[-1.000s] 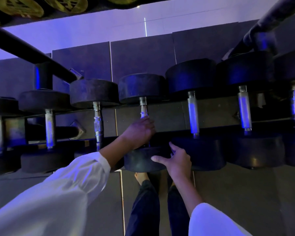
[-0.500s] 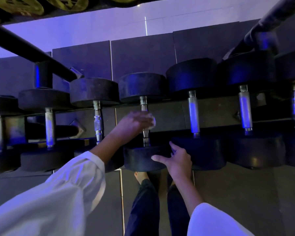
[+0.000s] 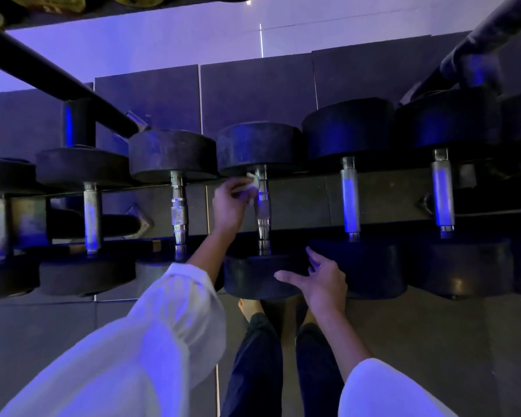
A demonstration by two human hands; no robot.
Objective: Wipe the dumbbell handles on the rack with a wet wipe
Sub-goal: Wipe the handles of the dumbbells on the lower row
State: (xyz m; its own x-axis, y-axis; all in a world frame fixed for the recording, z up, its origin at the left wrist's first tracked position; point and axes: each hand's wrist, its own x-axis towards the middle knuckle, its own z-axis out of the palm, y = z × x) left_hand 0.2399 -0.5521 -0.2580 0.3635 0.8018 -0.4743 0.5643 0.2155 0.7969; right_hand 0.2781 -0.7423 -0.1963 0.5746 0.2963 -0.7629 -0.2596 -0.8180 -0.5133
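Note:
A row of black dumbbells with metal handles lies across the rack. My left hand holds a small white wet wipe against the far end of the middle dumbbell's handle, just under its far weight head. My right hand rests with spread fingers on that dumbbell's near weight head. Most of the handle below the wipe is bare and in view.
Neighbouring handles stand close on both sides, one to the left and one to the right. A black rack bar slants across the upper left. My legs and feet are below the rack on dark floor mats.
My left hand has slid with the wipe along the handle from its near end up to its far end. My right hand has stayed on the near weight head.

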